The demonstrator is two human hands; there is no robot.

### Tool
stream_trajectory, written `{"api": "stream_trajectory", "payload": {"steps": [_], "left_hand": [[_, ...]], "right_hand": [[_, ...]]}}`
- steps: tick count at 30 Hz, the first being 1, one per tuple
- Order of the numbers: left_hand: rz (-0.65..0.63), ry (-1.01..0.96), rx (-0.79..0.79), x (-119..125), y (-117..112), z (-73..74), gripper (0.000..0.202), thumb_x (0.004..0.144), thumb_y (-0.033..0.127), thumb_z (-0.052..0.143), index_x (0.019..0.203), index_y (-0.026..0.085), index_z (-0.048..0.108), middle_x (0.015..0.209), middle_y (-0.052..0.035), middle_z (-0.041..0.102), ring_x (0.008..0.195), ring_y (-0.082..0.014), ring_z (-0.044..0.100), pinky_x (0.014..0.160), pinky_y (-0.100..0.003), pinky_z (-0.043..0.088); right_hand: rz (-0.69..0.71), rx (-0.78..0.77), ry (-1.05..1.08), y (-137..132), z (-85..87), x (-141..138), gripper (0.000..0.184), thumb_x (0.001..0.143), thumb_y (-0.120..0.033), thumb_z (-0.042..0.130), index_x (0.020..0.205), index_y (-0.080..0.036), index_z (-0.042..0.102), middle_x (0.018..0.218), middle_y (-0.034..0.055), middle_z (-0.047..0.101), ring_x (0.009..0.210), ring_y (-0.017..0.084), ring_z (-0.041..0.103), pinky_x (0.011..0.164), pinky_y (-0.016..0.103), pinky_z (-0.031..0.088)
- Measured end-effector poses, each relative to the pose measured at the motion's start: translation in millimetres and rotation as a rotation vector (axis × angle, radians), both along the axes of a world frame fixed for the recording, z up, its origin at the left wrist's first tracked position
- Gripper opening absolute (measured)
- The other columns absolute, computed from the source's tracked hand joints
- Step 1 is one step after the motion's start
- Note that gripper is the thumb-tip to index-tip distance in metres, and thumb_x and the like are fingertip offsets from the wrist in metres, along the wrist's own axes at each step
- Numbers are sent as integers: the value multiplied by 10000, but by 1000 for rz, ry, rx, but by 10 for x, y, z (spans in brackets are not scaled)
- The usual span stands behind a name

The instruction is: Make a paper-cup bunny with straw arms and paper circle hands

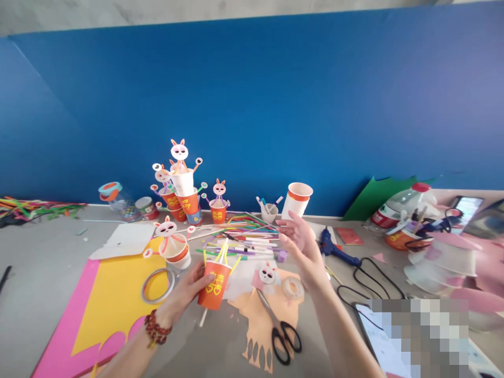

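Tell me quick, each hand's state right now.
Left hand: holding the red paper cup.
Right hand: open, in front of the tall white cup; contact can't be told.

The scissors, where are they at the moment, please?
In the head view, the scissors lie slightly right of centre near the bottom, across the peach paper, just below the loose rabbit face.

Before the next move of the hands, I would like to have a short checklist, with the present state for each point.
1. Left hand holds the red cup: ok.
2. Yellow strips rise from its mouth: ok.
3. Rabbit face joined to those strips: not ok; it lies apart.
4. Scissors out of both hands: ok.
5. Right hand apart from the tall cup: cannot tell; its open fingers overlap it in view.
6. Glue gun hot: cannot tell.
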State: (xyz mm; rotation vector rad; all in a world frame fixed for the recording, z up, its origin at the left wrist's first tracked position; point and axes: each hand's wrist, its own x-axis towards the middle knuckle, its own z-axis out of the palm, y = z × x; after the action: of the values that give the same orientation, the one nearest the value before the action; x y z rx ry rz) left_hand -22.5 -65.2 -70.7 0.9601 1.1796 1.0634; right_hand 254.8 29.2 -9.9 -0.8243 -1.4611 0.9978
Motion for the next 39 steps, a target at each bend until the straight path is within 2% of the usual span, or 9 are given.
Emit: {"api": "stream_trajectory", "payload": {"steps": [6, 9, 14, 20, 25, 31, 34, 37, 39], "left_hand": [[53, 300, -15, -166, -92, -216, 634, 762, 518, 698, 1266, 196, 488, 1117, -97, 706, 1103, -297, 638, 907, -399, 527], [80, 470, 8, -223, -127, -314, 731, 800, 541, 642, 1358, 165, 357, 1017, -81, 714, 1008, -284, 667, 863, -393, 522], [67, 624, 62, -286, -165, -325, 685, 864, 535, 575, 1394, 179, 328, 945, -42, 715, 937, -264, 678, 850, -385, 508], [37, 691, 101, -262, -164, -240, 688, 868, 522, 582, 1407, 180, 325, 1074, -94, 711, 985, -285, 684, 848, -393, 530], [43, 832, 107, -238, -226, -229, 680, 878, 537, 558, 1415, 202, 311, 1084, -89, 707, 949, -274, 697, 814, -387, 555], [152, 987, 239, -164, -344, -233, 681, 869, 531, 569, 1433, 238, 323, 1226, -110, 625, 1007, -277, 668, 710, -351, 575], [217, 1012, 343, -87, -377, -202, 690, 880, 488, 576, 1455, 239, 287, 1349, -141, 529, 1150, -311, 591, 828, -409, 557], [320, 1014, 477, -20, -399, -146, 496, 896, 390, 580, 1347, 229, 450, 1318, -139, 545, 1212, -327, 534, 997, -478, 458], [363, 977, 600, 14, -421, -111, 268, 888, 299, 595, 1150, 246, 602, 1159, -106, 631, 1144, -313, 569, 1031, -482, 420]], "right_hand": [[119, -107, -153, -165, -77, 115, 471, 901, -400, 622, 1330, -256, 493, 1201, 102, 606, 975, 226, 627, 787, 356, 570], [83, -130, -228, -250, -238, 222, 415, 908, -393, 604, 1285, -235, 533, 1126, 91, 646, 928, 215, 646, 801, 356, 562], [18, -201, -458, -373, -578, 395, 285, 927, -387, 533, 1134, -210, 615, 1015, 84, 693, 888, 236, 671, 762, 369, 557], [-51, 27, -995, -468, -742, 269, 218, 878, -177, 533, 1051, -205, 664, 1077, 95, 687, 1048, 294, 606, 881, 424, 497], [-58, 110, -1216, -489, -788, 93, 308, 806, -76, 568, 1077, -185, 666, 1122, 101, 677, 1081, 298, 582, 907, 416, 470], [-67, 179, -1271, -412, -886, 21, 310, 809, -68, 583, 1084, -182, 670, 1113, 106, 692, 1074, 286, 592, 938, 398, 443], [-86, 216, -1240, -372, -934, 12, 243, 829, -78, 579, 1018, -182, 690, 1043, 111, 714, 1019, 277, 615, 911, 386, 458], [-84, 241, -1217, -347, -940, 44, 213, 858, -80, 544, 955, -187, 701, 977, 100, 729, 976, 265, 628, 900, 380, 468], [-106, 249, -1184, -333, -907, 90, 238, 883, -90, 501, 959, -193, 702, 991, 98, 729, 986, 267, 623, 894, 388, 474]]}}
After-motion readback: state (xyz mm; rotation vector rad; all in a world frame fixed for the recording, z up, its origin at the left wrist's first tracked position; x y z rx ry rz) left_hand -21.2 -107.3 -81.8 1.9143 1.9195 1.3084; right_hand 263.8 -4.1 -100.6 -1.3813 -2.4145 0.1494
